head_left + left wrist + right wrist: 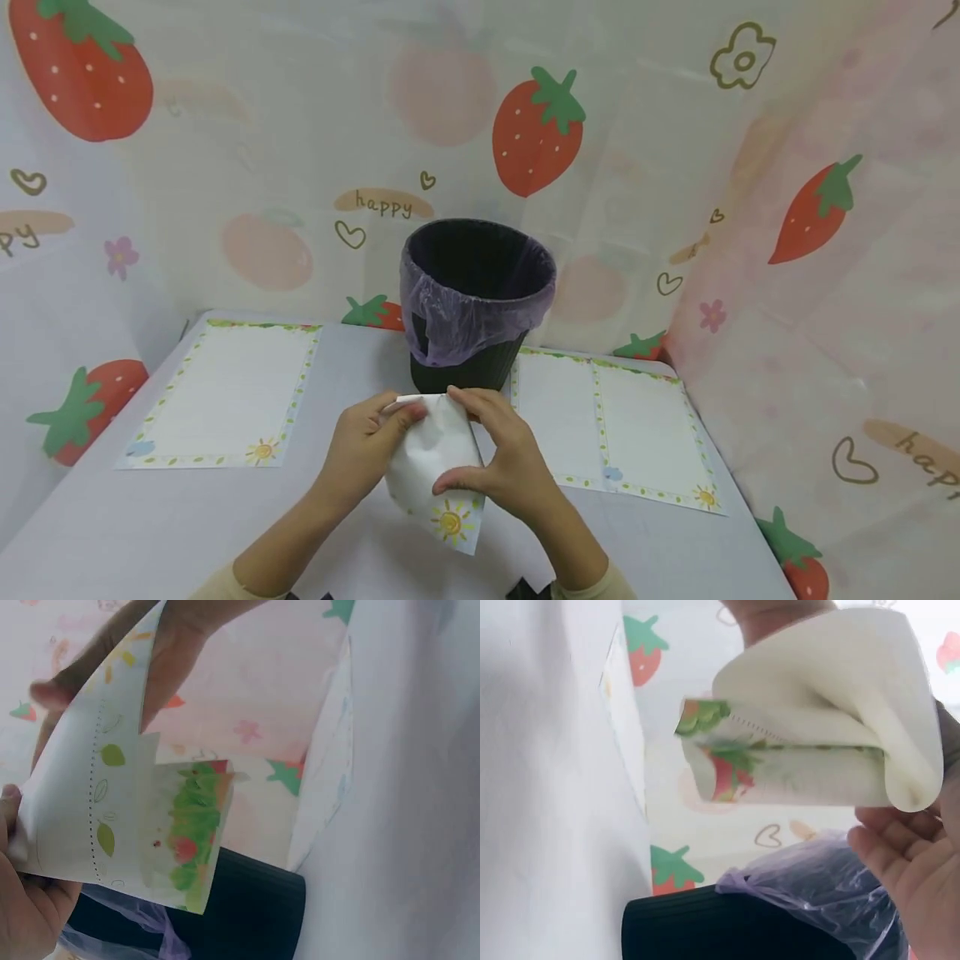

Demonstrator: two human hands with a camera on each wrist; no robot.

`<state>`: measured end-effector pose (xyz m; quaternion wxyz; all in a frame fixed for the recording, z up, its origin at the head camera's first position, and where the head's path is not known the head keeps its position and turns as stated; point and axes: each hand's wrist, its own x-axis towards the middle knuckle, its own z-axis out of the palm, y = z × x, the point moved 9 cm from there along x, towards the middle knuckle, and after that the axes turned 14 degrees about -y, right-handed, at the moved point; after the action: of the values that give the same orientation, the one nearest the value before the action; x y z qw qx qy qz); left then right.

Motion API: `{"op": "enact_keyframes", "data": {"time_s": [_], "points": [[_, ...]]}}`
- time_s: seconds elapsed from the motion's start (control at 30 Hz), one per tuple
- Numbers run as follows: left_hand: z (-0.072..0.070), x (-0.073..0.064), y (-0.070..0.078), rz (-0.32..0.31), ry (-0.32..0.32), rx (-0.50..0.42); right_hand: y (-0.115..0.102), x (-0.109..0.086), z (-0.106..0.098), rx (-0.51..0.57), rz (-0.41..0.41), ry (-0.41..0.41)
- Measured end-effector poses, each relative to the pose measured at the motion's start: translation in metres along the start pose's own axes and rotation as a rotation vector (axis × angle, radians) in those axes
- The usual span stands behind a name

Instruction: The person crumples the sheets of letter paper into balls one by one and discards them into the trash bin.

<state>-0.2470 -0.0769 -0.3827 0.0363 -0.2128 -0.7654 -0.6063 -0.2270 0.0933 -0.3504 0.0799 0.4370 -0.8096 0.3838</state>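
Note:
A white sheet of paper (431,454) with a leaf border and a printed sun is bent and partly rolled between both hands, in front of the bin. My left hand (367,450) pinches its upper left edge, thumb on the face toward me. At the opposite side, my right hand (510,454) holds it, fingertips at the top edge and thumb across the front. The right wrist view shows the paper (802,776) curled into a loose tube, its strawberry-and-leaf border at the end. In the left wrist view, the paper's leafy border (195,832) hangs toward the table.
A black bin (465,367) with a purple liner (472,325) stands at the back middle. One bordered sheet (225,392) lies on the left of the white table (247,517); two more sheets (652,425) lie side by side at right. Strawberry-print curtains (300,125) enclose the table.

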Motion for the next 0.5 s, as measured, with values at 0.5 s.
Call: {"op": "enact_keyframes", "data": {"time_s": [0.5], "points": [[0.033, 0.003, -0.004, -0.025, -0.328, 0.087, 0.012, -0.004, -0.003, 0.041, 0.111, 0.094]]}}
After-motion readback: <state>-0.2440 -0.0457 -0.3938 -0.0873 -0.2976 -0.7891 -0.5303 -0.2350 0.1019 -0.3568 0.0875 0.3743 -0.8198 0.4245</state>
